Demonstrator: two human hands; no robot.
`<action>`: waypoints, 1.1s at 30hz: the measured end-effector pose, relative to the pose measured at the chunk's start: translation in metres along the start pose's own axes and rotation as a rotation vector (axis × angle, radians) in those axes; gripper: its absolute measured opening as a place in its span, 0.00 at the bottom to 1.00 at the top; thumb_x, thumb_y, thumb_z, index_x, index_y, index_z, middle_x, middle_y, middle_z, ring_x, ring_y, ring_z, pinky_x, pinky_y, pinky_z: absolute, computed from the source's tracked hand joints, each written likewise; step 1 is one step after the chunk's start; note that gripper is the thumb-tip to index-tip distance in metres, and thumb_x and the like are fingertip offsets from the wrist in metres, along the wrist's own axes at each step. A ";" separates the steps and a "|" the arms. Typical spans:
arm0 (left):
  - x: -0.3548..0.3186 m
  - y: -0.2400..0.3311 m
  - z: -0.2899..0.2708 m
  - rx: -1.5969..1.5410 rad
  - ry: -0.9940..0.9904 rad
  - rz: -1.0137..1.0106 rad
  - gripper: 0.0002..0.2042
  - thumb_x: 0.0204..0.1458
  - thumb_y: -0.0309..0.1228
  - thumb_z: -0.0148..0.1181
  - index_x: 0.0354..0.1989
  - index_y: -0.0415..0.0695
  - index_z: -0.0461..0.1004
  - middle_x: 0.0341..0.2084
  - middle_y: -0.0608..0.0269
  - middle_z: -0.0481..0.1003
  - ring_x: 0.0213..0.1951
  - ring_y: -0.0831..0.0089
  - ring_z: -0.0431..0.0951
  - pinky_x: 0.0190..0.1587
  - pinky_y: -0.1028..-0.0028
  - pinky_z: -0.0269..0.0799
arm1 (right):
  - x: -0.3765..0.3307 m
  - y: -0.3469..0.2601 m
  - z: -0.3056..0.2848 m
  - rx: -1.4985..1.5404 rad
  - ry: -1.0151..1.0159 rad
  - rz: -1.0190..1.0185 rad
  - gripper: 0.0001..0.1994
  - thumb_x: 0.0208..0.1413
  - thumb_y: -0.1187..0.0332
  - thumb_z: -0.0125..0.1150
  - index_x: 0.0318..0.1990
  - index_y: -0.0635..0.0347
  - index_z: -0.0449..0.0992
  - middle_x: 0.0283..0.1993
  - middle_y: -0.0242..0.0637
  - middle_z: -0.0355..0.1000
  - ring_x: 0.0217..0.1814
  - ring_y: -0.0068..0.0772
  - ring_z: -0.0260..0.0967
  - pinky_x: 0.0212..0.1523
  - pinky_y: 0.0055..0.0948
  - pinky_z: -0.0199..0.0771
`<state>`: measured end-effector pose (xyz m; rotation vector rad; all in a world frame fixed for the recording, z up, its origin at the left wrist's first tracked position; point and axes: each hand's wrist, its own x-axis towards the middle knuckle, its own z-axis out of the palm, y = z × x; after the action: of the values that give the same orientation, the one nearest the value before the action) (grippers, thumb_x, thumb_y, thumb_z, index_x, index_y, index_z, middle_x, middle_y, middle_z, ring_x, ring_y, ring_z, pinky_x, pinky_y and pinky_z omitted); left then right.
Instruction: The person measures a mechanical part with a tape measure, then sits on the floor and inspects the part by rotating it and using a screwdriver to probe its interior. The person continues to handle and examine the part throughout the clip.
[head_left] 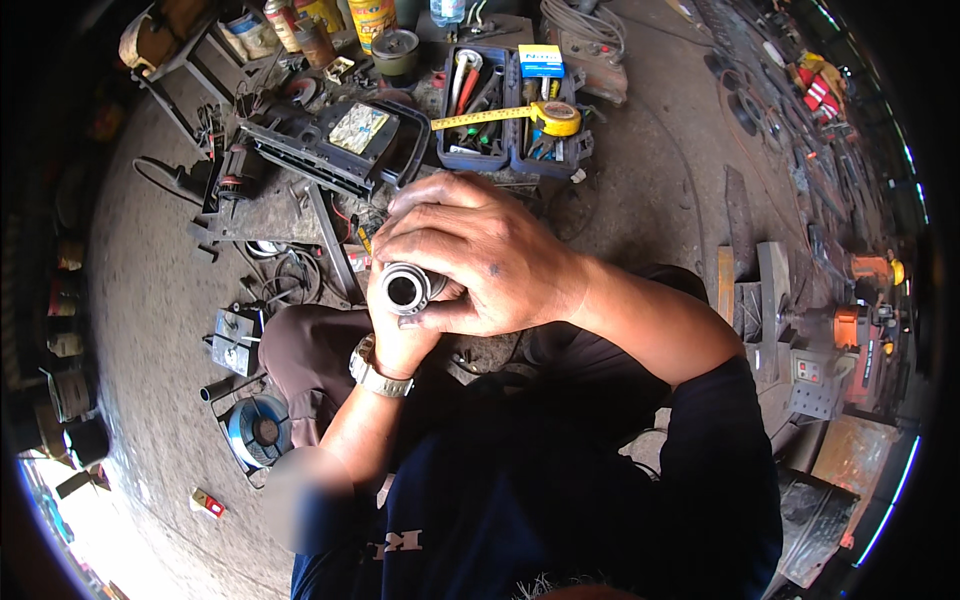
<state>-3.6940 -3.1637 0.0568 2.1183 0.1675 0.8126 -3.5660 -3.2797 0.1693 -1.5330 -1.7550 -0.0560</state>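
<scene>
A hollow metal cylinder (405, 288) with a bright round rim and dark bore points up between my hands, in front of my chest. My right hand (475, 255) is closed around it, fingers curled over the far side and thumb along the near side. Pressed up against it from the left is my left hand (398, 338), a metal watch (375, 372) on its wrist. The fingers of that hand are hidden behind the right one, so its hold does not show. The rest of the cylinder is covered too.
Beyond my hands lie a dark clamp-like metal tool (335, 150), an open toolbox (475, 155) and a yellow tape measure (556, 119) partly pulled out. A blue spool (250, 430) lies left of my knee. Metal stock (770, 300) stands at right.
</scene>
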 end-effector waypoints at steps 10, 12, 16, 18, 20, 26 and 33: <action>-0.014 -0.015 -0.008 0.348 0.029 0.054 0.18 0.62 0.29 0.63 0.60 0.44 0.73 0.52 0.55 0.78 0.56 0.60 0.79 0.55 0.62 0.74 | 0.021 0.005 0.011 -0.019 0.012 0.018 0.27 0.38 0.61 0.82 0.48 0.59 0.81 0.51 0.37 0.78 0.63 0.44 0.71 0.64 0.42 0.74; -0.014 -0.013 -0.010 0.433 0.009 0.093 0.18 0.62 0.29 0.63 0.60 0.43 0.73 0.53 0.55 0.78 0.56 0.60 0.78 0.56 0.62 0.73 | 0.018 0.004 0.013 0.004 0.035 0.003 0.26 0.38 0.61 0.82 0.47 0.59 0.81 0.51 0.37 0.78 0.63 0.43 0.71 0.64 0.42 0.74; -0.022 -0.020 -0.009 0.336 -0.032 -0.010 0.21 0.63 0.43 0.59 0.64 0.54 0.73 0.56 0.63 0.76 0.64 0.61 0.71 0.63 0.56 0.65 | 0.015 -0.001 0.014 -0.010 0.050 0.000 0.26 0.38 0.61 0.82 0.47 0.58 0.80 0.50 0.38 0.78 0.63 0.43 0.71 0.64 0.43 0.74; -0.022 -0.017 -0.008 0.291 -0.049 -0.037 0.21 0.62 0.42 0.60 0.63 0.52 0.73 0.57 0.62 0.75 0.63 0.61 0.71 0.63 0.56 0.66 | 0.012 0.001 0.014 -0.023 0.063 -0.002 0.28 0.37 0.61 0.82 0.48 0.58 0.80 0.51 0.38 0.78 0.63 0.44 0.71 0.64 0.43 0.74; -0.020 -0.010 -0.007 0.223 -0.060 -0.088 0.20 0.62 0.41 0.61 0.61 0.49 0.73 0.57 0.60 0.75 0.62 0.59 0.72 0.62 0.56 0.66 | 0.009 0.004 0.012 -0.050 0.077 -0.010 0.28 0.36 0.61 0.82 0.48 0.58 0.80 0.51 0.38 0.78 0.64 0.44 0.71 0.65 0.43 0.73; -0.007 -0.002 -0.002 0.254 -0.046 0.054 0.20 0.62 0.41 0.60 0.60 0.48 0.73 0.55 0.57 0.75 0.59 0.59 0.74 0.61 0.57 0.67 | 0.001 0.006 0.004 -0.038 0.063 -0.029 0.29 0.35 0.62 0.82 0.49 0.59 0.80 0.52 0.39 0.77 0.64 0.44 0.71 0.64 0.43 0.74; -0.006 -0.003 -0.001 0.433 -0.108 0.099 0.21 0.64 0.44 0.55 0.61 0.48 0.73 0.53 0.61 0.77 0.58 0.61 0.74 0.59 0.58 0.68 | -0.002 0.006 0.002 -0.004 0.087 -0.020 0.31 0.33 0.63 0.82 0.51 0.58 0.81 0.51 0.37 0.77 0.63 0.43 0.72 0.64 0.43 0.74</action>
<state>-3.6982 -3.1632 0.0519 2.5897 0.1963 0.7675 -3.5624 -3.2784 0.1640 -1.4943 -1.7019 -0.1348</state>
